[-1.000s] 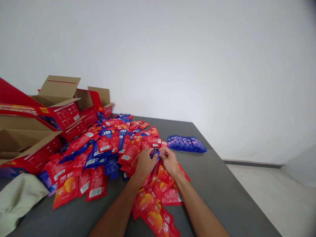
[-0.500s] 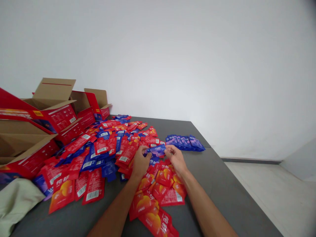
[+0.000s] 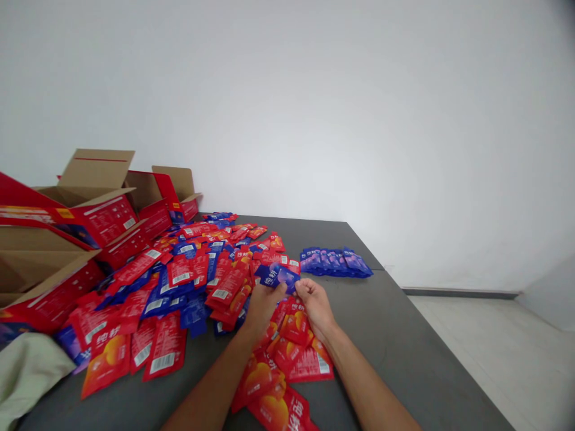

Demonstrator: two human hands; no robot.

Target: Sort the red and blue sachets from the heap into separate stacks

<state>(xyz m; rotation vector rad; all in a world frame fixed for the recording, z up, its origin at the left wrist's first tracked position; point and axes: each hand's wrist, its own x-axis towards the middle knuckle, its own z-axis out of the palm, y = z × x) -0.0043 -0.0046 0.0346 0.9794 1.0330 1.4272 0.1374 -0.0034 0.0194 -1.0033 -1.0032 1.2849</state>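
A blue pouch (image 3: 277, 276) with white lettering is held up between my two hands, over the pile. My left hand (image 3: 265, 302) is closed on its lower edge, the thumb lying on the front. At its right end, the fingers of my right hand (image 3: 315, 300) pinch the corner. Below and between my forearms lie several red pouches (image 3: 294, 323) with orange fruit printed on them. Left of my hands spreads a mixed heap of red and blue pouches (image 3: 179, 272). A row of overlapping blue pouches (image 3: 335, 261) rests beyond my right hand.
Open red cardboard boxes (image 3: 105, 218) stand along the left side by the wall. A pale cloth (image 3: 33, 374) lies at the near left. The dark table's (image 3: 404, 353) right edge runs diagonally, with pale floor (image 3: 485, 341) beyond it.
The blue pouch has turned, so its left end now sits higher and its white lettering faces me. Both hands are slightly lower in view.
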